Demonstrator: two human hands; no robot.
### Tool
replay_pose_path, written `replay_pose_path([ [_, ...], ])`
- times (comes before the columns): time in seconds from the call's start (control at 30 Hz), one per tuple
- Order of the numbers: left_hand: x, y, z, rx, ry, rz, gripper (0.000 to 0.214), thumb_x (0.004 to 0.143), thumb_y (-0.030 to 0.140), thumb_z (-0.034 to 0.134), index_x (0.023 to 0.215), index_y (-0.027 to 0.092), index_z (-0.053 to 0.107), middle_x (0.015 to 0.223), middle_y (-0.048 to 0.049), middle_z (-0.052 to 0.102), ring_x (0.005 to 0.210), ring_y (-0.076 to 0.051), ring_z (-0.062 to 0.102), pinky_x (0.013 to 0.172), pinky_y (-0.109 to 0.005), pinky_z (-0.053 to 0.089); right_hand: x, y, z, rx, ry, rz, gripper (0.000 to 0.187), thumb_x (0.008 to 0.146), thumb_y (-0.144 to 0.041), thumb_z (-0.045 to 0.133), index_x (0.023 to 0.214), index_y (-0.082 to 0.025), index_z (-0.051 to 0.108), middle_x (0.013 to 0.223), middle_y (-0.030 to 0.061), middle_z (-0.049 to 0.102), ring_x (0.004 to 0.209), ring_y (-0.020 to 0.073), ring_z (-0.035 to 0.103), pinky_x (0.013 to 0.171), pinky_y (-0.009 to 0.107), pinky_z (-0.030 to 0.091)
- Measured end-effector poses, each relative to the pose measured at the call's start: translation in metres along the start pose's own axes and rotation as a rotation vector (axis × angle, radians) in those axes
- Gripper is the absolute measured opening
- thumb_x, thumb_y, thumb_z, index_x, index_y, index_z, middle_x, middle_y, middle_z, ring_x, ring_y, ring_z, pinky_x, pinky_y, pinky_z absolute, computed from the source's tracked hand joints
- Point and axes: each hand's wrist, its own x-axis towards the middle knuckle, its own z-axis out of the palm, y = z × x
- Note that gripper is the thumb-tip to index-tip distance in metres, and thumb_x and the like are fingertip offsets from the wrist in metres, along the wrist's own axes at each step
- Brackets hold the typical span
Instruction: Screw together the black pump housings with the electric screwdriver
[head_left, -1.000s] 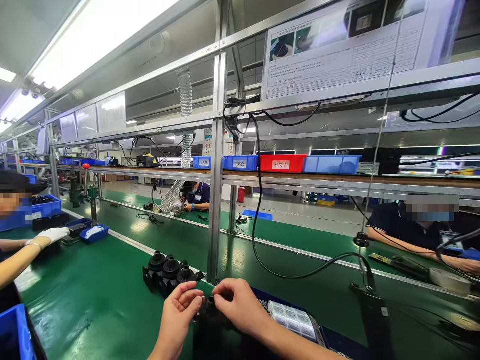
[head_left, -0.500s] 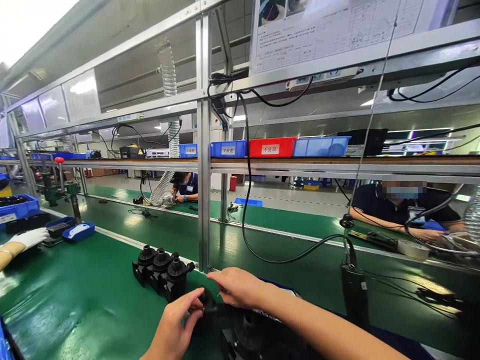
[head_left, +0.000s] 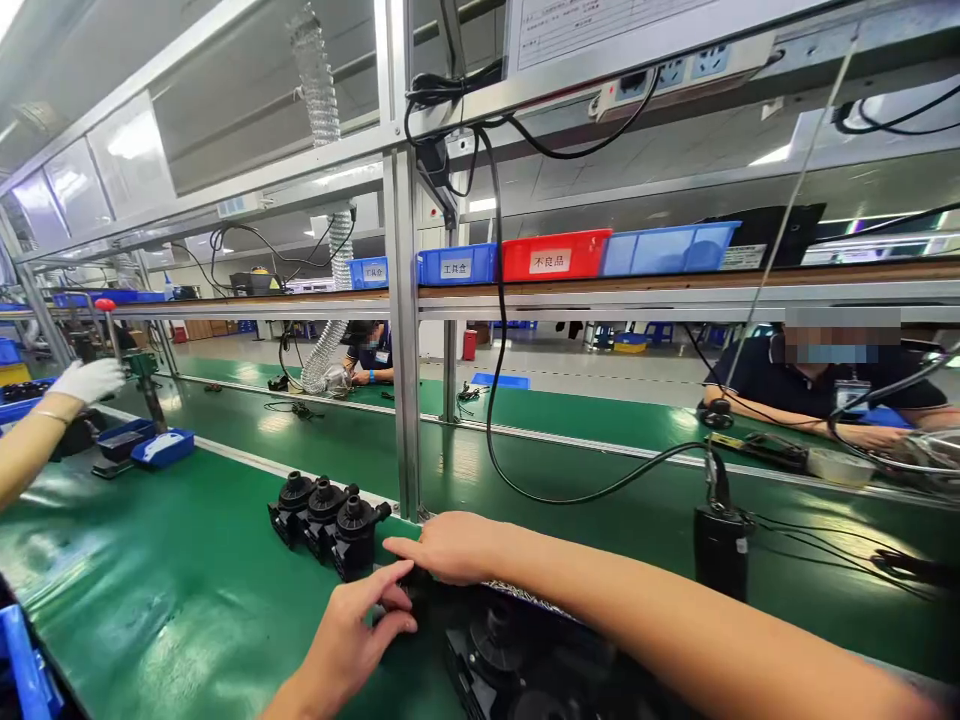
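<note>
My left hand (head_left: 352,630) and my right hand (head_left: 442,547) meet at a small black part (head_left: 417,592) at the front edge of a black pump unit (head_left: 510,650) low in the view. Thumb and fingers of my left hand pinch toward the part. My right hand lies over it with its fingers curled down. What each hand grips is hidden. Three black pump units (head_left: 326,510) stand in a row on the green belt (head_left: 172,590), just left of my hands.
An aluminium post (head_left: 403,330) rises right behind my hands. A black electric screwdriver (head_left: 721,545) hangs on a cable at the right. A co-worker's gloved hand (head_left: 88,380) is raised at the left near blue trays (head_left: 161,448). Other people sit across the far belt.
The view has tilted down and closer. My hands have lowered onto the black part beside the three pump units. The co-worker's gloved hand has lifted off the table.
</note>
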Motion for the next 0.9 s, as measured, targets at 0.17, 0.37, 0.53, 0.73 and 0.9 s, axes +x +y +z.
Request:
replay_pose_path([
  [0.17,0.004,-0.002,-0.007,0.002,-0.053,0.018,0.058,0.098,0.018,0.079,0.149,0.039,0.064,0.087,0.0091,0.081,0.074,-0.009,0.077,0.082,-0.015,0.063,0.01,0.005,-0.011,0.064,-0.101,0.06,0.082,0.08,-0.014,0.078,0.157,-0.015,0.047,0.101,0.0172,0.081,0.084,0.0357,0.077,0.056,0.032,0.043],
  [0.37,0.001,-0.008,-0.007,0.035,-0.078,0.098,0.051,0.102,0.02,0.075,0.15,0.035,0.065,0.09,0.004,0.082,0.076,-0.012,0.079,0.084,-0.019,0.065,0.014,0.024,-0.006,0.282,-0.125,0.051,0.093,0.082,-0.022,0.082,0.161,-0.015,0.033,0.106,0.0063,0.082,0.087,0.0242,0.077,0.063,0.026,0.051],
  [0.53,-0.001,-0.007,-0.005,0.076,-0.066,0.114,0.051,0.103,0.02,0.073,0.151,0.036,0.064,0.09,0.0037,0.083,0.076,-0.012,0.079,0.083,-0.018,0.064,0.011,0.025,-0.002,0.314,-0.115,0.068,0.094,0.082,-0.019,0.08,0.162,-0.014,0.031,0.103,0.0062,0.081,0.085,0.0248,0.076,0.062,0.027,0.05],
  [0.73,0.001,-0.002,-0.003,0.126,-0.05,0.137,0.048,0.105,0.022,0.072,0.151,0.036,0.064,0.09,0.0046,0.082,0.074,-0.011,0.079,0.081,-0.016,0.064,0.015,0.018,-0.009,0.287,-0.137,0.096,0.082,0.078,-0.02,0.084,0.15,-0.017,0.045,0.099,0.0059,0.08,0.084,0.027,0.075,0.059,0.028,0.045],
  [0.9,0.001,0.004,0.001,0.207,0.044,0.11,0.032,0.104,0.026,0.073,0.136,0.028,0.074,0.086,0.0018,0.081,0.071,-0.013,0.078,0.078,-0.018,0.065,0.019,0.014,-0.014,0.329,-0.149,0.111,0.08,0.08,-0.018,0.082,0.15,-0.015,0.044,0.1,0.0076,0.08,0.08,0.026,0.073,0.058,0.028,0.043],
])
